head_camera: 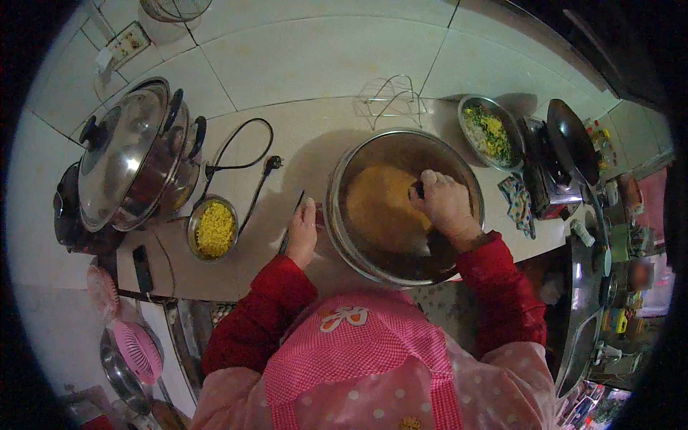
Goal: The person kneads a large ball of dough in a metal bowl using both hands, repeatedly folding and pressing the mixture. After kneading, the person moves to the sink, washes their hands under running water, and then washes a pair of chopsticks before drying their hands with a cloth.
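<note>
A large round metal pot (339,236) stands on the counter before me, with an orange-brown mass (376,199) in its bottom; whether that is liquid or thick cannot be told. Inside the pot's rim, my right hand (443,207) is closed around a dark handle (416,188). The far part of that utensil is unclear. My left hand (302,234) is upright at the pot's left side, close to a dark reddish side handle (320,216); its grip is hidden. A thin dark object (285,242) shows just left of that hand.
Left are a bowl of yellow crumbly food (215,228), a black power cord (271,164) and a lidded steamer pot (126,156). A wire rack (395,99) stands behind. Right are a bowl of mixed chopped food (486,131), a patterned cloth (516,207) and a stove with a wok (572,142).
</note>
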Tool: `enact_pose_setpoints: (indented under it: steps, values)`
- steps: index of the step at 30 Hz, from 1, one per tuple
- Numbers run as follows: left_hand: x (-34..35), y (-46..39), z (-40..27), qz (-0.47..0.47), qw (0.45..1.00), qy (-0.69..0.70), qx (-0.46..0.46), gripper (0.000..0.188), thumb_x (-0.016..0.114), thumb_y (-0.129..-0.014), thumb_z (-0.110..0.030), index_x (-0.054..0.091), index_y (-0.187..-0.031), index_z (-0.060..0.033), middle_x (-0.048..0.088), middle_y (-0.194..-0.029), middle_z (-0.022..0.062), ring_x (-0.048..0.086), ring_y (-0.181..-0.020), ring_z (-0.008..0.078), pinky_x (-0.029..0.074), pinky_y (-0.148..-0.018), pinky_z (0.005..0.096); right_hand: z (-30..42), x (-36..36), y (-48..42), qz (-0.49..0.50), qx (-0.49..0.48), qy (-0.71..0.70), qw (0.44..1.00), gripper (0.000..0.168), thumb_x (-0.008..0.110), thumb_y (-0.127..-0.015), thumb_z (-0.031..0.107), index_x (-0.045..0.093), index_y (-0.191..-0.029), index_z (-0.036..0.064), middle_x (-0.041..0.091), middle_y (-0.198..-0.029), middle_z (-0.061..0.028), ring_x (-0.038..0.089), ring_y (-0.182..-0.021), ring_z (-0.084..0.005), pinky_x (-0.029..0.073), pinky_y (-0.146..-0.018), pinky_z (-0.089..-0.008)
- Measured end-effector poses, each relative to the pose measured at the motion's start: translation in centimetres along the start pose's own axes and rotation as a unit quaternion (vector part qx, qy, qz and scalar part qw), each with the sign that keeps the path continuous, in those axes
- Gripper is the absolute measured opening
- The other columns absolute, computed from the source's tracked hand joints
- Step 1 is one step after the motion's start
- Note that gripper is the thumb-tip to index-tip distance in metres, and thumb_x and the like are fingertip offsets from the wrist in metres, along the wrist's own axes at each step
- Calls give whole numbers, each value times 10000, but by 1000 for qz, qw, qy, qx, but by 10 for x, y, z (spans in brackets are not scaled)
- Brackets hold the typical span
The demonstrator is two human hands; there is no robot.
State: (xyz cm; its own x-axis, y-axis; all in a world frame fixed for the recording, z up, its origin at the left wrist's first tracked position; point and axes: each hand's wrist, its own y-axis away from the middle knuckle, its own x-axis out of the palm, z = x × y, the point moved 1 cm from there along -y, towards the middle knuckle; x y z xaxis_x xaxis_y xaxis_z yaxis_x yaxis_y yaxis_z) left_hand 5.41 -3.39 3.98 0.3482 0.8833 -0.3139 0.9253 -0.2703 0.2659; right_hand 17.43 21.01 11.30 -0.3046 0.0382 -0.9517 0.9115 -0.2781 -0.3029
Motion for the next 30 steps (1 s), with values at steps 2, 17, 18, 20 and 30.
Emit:
enact_pose_setpoints:
  steps: [2, 17, 18, 20, 30]
  values:
    - [1, -5, 9, 53, 997, 50, 4, 543, 366, -953, -486, 565, -940, 20, 569, -822, 78, 518, -783, 191, 411, -748, 322, 5, 10, -1, 48, 10, 3, 999, 327, 581, -801, 349, 537, -876, 35, 618, -800, -134, 633, -740, -292, 531, -617, -401]
    - [32, -7, 17, -60, 986, -57, 143, 487, 415, -951, -411, 535, -936, 61, 586, -775, 171, 557, -737, 313, 422, -705, 384, -54, -18, 49, 46, 274, -93, 956, 509, 543, -850, 492, 551, -1070, 33, 596, -997, -178, 582, -925, -379, 466, -770, -453]
    - [30, -7, 14, -40, 989, -35, 137, 478, 415, -953, -403, 535, -936, 60, 585, -770, 171, 556, -727, 310, 422, -700, 386, -61, -19, 64, 47, 334, -79, 938, 480, 500, -885, 470, 579, -1036, 21, 601, -1013, -199, 579, -931, -385, 461, -762, -447]
    - [35, -4, -2, -9, 992, -14, 121, 456, 411, -956, -382, 535, -936, 57, 587, -763, 173, 556, -712, 310, 423, -688, 390, -106, 19, 123, 119, 340, -134, 923, 512, 460, -903, 481, 588, -1047, 7, 600, -1039, -221, 570, -961, -394, 454, -794, -435]
    - [37, -31, -9, 47, 982, -118, 142, 448, 347, -981, -369, 487, -860, 39, 551, -745, 173, 518, -681, 311, 404, -663, 402, -90, 28, 120, 137, 388, -293, 863, 700, 247, -940, 547, 589, -982, -63, 616, -870, -284, 585, -894, -430, 433, -799, -453]
